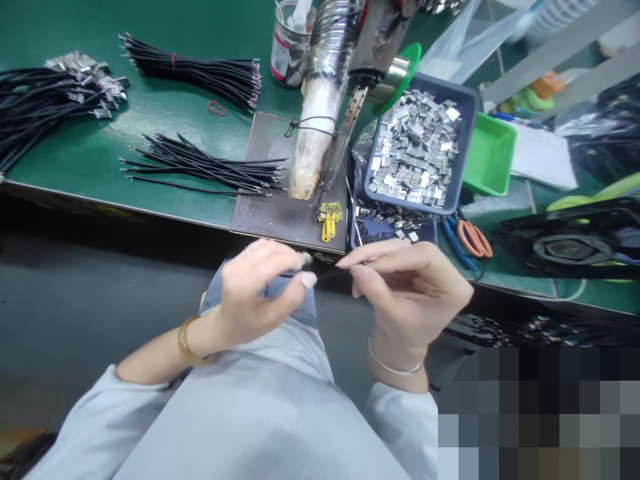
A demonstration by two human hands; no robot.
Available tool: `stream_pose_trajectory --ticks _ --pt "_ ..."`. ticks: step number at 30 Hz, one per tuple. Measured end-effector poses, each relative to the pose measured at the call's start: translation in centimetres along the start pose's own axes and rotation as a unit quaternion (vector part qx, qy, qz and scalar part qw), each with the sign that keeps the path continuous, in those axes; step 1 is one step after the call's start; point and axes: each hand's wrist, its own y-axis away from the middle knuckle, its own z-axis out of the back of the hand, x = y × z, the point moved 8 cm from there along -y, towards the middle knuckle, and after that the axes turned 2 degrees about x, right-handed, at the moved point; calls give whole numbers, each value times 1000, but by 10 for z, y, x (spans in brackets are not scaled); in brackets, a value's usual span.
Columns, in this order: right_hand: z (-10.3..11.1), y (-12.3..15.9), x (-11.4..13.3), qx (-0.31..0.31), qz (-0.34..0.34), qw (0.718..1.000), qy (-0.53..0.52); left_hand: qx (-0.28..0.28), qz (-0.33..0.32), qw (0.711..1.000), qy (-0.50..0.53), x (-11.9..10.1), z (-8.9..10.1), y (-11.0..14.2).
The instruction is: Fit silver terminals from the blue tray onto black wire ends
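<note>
My right hand [407, 287] pinches the end of a thin black cable [331, 274] between thumb and fingertips. A bit of red and pale wire shows at those fingertips. The cable runs leftward to my left hand [263, 287], whose thumb and index finger close around it, slightly blurred. Both hands are in front of the bench edge, above my lap. Just beyond them, a brown board [280, 223] carries a small yellow clip-like piece [329, 223] below a soldering-iron-like tool [345, 137] and a wrapped white tube [313, 147].
Loose black cables [200, 165] lie partly on the board; a banded bundle [193, 70] is behind them. More cables with metal ends [85, 83] are at far left. A blue bin [470, 127] holds metal pieces, beside a green tray [493, 153] and orange-handled tool [475, 239].
</note>
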Motion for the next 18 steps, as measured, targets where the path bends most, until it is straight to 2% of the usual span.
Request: stream_pose_trajectory --ticks 2,4,6,7,9,11,12,13,15,17,18 --pt "-9 -2 6 30 37 998 34 18 139 982 124 23 -5 -1" --pt "-18 -4 13 61 86 991 88 64 244 934 253 36 -24 6" --pt "-18 -7 19 58 133 978 149 59 305 899 308 45 -35 14" --pt "-11 -8 22 27 159 972 173 41 320 895 307 49 -36 17" --pt "14 -9 27 -84 193 955 211 11 321 909 266 56 -32 22" --pt "39 -14 20 -153 172 943 242 -7 287 940 183 59 -21 23" --pt "47 -21 9 -142 137 944 263 -10 254 958 133 57 -15 22" --pt "51 -30 -7 -95 91 949 285 -8 214 973 81 54 -10 21" --pt "61 -46 -44 -8 10 939 343 15 139 990 -6 47 -6 20" --pt "79 -60 -80 8 -61 919 389 64 113 991 -33 46 -11 22" --pt "88 -68 -95 -2 -90 913 398 96 127 987 -16 49 -16 25"
